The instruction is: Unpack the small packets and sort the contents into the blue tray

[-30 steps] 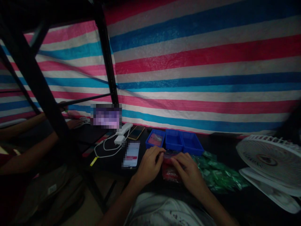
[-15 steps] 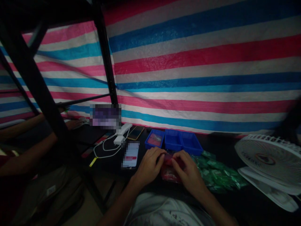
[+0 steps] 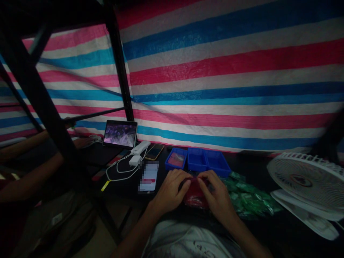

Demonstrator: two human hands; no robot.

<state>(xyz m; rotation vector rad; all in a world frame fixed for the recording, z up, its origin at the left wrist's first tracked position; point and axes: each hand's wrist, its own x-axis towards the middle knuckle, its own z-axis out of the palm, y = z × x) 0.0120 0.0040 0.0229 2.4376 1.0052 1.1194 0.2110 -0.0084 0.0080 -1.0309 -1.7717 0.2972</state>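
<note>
My left hand (image 3: pixel 173 188) and my right hand (image 3: pixel 215 190) meet over the table, fingertips pinching a small pinkish-red plastic packet (image 3: pixel 194 180) between them. Its details are too dark to make out. Just below lies a red, shiny pile of plastic packets (image 3: pixel 196 199), partly hidden by my hands. To the right of my right hand spreads a heap of green plastic packets (image 3: pixel 249 197). Behind my hands stand blue trays: the left tray (image 3: pixel 167 165) has pinkish-red packets (image 3: pixel 176 158) in it, and a two-part tray (image 3: pixel 206 163) sits beside it.
A white fan (image 3: pixel 303 186) stands at the right. On the left are a lit phone (image 3: pixel 149 177), a dark phone (image 3: pixel 155 152), a white power strip (image 3: pixel 140 147) with cables, and a tablet (image 3: pixel 120 134). A black metal post (image 3: pixel 53 107) separates off another person's arms (image 3: pixel 34 172).
My fingertips have drawn closer together on the packet, and it shows less between them. The red pile below is a little more exposed. The trays and green heap stay put.
</note>
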